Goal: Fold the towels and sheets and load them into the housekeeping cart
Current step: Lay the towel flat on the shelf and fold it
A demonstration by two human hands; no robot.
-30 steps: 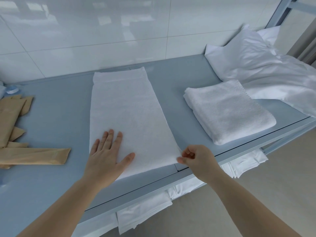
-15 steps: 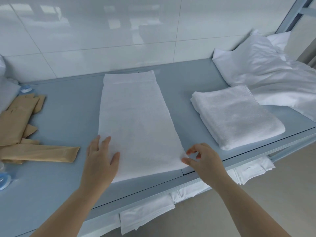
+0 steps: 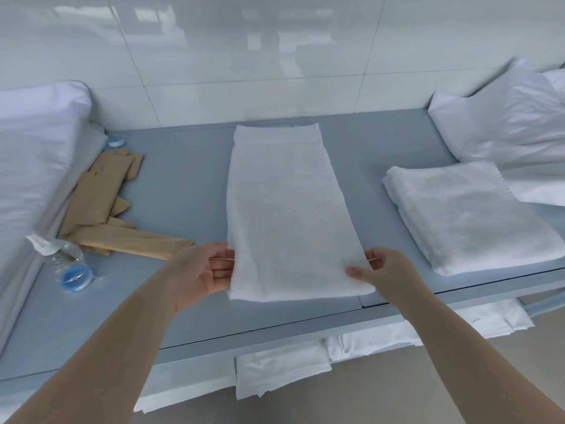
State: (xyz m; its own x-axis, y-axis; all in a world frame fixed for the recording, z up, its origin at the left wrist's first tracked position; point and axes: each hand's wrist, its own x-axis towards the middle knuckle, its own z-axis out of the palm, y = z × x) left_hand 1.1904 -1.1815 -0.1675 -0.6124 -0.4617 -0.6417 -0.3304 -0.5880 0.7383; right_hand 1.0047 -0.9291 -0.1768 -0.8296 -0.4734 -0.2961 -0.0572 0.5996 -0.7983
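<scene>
White terry towel, a long strip lying mid-shelf: your left hand quit pressing flat and now, like your right hand, grips a near corner, ready to fold.

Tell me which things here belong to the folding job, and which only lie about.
Job: long towel, held by left hand and right hand; folded towel; crumpled sheets.
Lying about: brown paper packets; plastic bottle.
</scene>
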